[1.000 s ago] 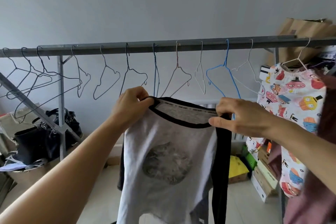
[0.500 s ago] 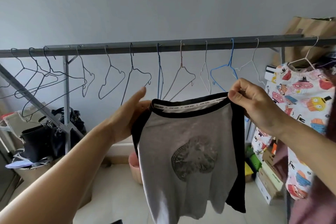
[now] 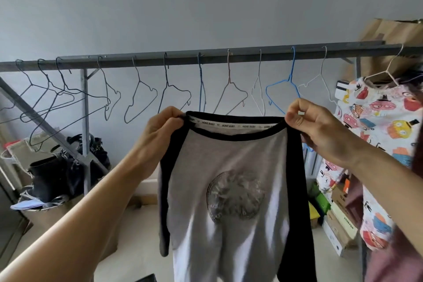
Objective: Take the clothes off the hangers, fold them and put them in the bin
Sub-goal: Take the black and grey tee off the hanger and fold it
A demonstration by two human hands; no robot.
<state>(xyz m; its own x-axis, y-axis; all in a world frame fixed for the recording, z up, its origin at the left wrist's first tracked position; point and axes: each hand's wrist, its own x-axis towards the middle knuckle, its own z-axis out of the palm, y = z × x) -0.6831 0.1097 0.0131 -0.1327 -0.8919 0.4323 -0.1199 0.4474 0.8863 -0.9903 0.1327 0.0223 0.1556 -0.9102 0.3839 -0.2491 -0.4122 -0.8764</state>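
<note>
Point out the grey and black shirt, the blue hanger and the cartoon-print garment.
grey and black shirt [image 3: 229, 151]: head view, grey chest.
blue hanger [image 3: 278, 83]: head view, left shoulder wire.
cartoon-print garment [image 3: 384, 117]: head view, printed front.

A plain grey wall [image 3: 206, 2] fills the back of the room, evenly lit. A metal rail [image 3: 229, 56] spans it on a braced upright post [image 3: 85, 121]. Pale floor [image 3: 137, 247] lies below, with stacked cardboard boxes [image 3: 341, 224] at its right edge.

Black boots [image 3: 49, 176] are seen at eight o'clock, stacked boxes [image 3: 338, 220] at four o'clock, a cardboard box [image 3: 389, 36] at two o'clock.
</note>
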